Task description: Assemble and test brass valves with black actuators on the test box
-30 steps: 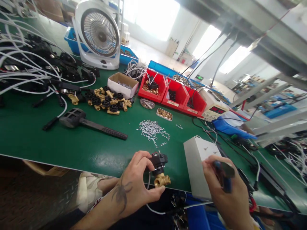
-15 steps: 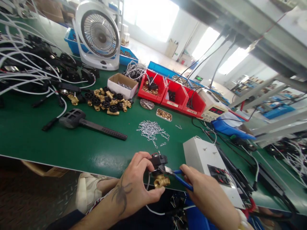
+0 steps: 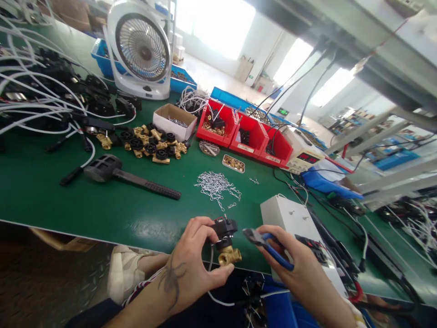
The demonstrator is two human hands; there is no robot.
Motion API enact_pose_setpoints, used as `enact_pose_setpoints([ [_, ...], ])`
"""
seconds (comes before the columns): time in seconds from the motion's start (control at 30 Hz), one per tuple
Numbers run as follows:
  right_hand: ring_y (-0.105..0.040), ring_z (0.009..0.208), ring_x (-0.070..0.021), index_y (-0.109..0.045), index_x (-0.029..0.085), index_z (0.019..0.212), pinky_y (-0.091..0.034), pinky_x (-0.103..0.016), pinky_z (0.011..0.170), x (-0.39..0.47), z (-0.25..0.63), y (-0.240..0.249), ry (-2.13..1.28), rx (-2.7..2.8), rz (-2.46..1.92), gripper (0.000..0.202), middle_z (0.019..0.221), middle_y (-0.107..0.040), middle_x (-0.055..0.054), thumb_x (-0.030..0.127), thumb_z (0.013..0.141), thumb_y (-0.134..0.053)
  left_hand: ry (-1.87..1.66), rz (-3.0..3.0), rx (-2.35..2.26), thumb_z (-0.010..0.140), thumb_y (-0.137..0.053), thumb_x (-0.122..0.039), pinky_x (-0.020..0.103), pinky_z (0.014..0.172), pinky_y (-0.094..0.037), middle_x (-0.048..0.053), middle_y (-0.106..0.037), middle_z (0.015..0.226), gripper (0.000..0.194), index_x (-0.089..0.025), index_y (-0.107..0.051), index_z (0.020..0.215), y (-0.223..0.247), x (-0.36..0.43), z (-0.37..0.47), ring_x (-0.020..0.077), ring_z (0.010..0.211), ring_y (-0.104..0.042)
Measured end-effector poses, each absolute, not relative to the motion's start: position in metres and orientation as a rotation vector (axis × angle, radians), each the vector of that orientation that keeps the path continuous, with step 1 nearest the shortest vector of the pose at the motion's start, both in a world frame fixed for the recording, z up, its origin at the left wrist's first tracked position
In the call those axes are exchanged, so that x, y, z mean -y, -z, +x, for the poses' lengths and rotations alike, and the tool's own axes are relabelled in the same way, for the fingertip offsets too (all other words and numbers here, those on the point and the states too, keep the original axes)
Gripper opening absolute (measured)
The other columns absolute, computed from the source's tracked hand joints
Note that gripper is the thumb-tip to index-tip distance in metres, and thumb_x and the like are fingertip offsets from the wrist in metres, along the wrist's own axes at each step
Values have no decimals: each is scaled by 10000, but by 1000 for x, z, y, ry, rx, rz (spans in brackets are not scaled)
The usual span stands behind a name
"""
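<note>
My left hand [image 3: 194,255] grips a valve assembly by its sides, with a black housing [image 3: 225,227] on top and a brass valve body [image 3: 230,256] below. A white cable hangs from it. Blue-handled pliers [image 3: 273,250] are held in my right hand [image 3: 297,264], their jaws pointing left, a short gap away from the assembly. Beyond the hands, a pile of silver spring clips [image 3: 215,184] lies on the green table [image 3: 146,223].
A black mallet [image 3: 133,177] lies at left, near brass valve parts [image 3: 153,143]. Red bins [image 3: 246,143], a small tray [image 3: 233,163] and a white fan [image 3: 141,52] stand farther back. A grey box [image 3: 285,216] sits beside my right hand.
The pliers have come away from the assembly and moved right with my right hand. My left hand still holds the assembly in nearly the same place.
</note>
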State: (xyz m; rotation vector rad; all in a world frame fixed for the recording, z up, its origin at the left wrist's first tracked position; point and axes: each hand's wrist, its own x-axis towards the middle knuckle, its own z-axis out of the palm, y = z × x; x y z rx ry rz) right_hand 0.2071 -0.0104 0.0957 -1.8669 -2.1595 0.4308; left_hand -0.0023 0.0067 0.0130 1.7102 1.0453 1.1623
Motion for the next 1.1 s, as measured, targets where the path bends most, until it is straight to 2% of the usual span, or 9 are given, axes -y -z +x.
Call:
enact_pose_setpoints([
  [0.07,-679,903,-199,-567,246,1284,-560,-292,743,11,203,-97,-707,2142,-1729,386,1104,-698,-78,328,907,-574,-1181,1709,-1055,645,-734,-114,445,884,-521,92,-561,1111,334,-200,-522,889,-14,-6,-1,272,1063,-565],
  [0.13,-668,919,-188,-513,286,1381,-558,-293,790,10,198,-94,-917,2206,-1597,479,1109,-686,-62,317,911,-603,-1212,1729,-1063,633,-757,-106,452,875,-523,101,-578,1096,346,-190,-544,892,-14,-6,1,280,1052,-573],
  [0.2,-661,926,-190,-518,294,1390,-551,-312,833,7,194,-88,-1009,2258,-1503,469,1079,-684,-63,305,927,-595,-1249,1743,-1060,620,-780,-112,447,865,-525,106,-589,1093,349,-187,-558,880,-13,-5,2,283,1046,-582],
  [0.3,-647,1010,-212,-557,267,1347,-538,-340,886,1,193,-79,-1049,2269,-1412,398,1140,-673,-94,321,953,-559,-1295,1727,-1042,628,-779,-126,427,862,-528,105,-593,1095,338,-187,-561,880,-12,-4,2,274,1048,-592],
  [0.43,-642,1028,-206,-576,248,1311,-534,-329,885,-3,194,-79,-1084,2268,-1324,356,1150,-667,-102,343,972,-523,-1289,1723,-1058,626,-801,-112,409,877,-526,99,-595,1106,355,-192,-559,872,-14,-3,0,261,1057,-596],
  [0.73,-611,822,-175,-590,209,1297,-532,-302,730,1,189,-81,-882,2392,-1309,342,915,-621,-66,309,987,-484,-1293,1742,-1074,585,-806,-24,430,884,-536,109,-607,1109,385,-179,-577,853,-15,-1,-1,271,1050,-609],
  [0.9,-627,743,-147,-608,260,1250,-530,-253,653,5,193,-85,-760,2312,-1347,297,879,-635,-28,288,966,-525,-1289,1731,-1055,614,-794,-64,444,883,-530,108,-598,1124,369,-188,-565,876,-13,-2,-1,275,1068,-598],
  [1.03,-624,660,-127,-610,254,1013,-505,-216,580,12,207,-89,-220,1937,-1595,129,834,-658,1,204,929,-525,-1250,1710,-1057,630,-773,-87,462,911,-509,102,-587,1161,370,-202,-530,884,-13,-4,-2,275,1096,-584],
  [1.1,-614,609,-132,-593,239,954,-493,-222,549,15,213,-87,-17,1868,-1671,104,771,-651,6,183,909,-518,-1246,1708,-1059,631,-769,-95,465,911,-506,102,-586,1164,367,-206,-518,875,-14,-4,-2,275,1097,-582],
])
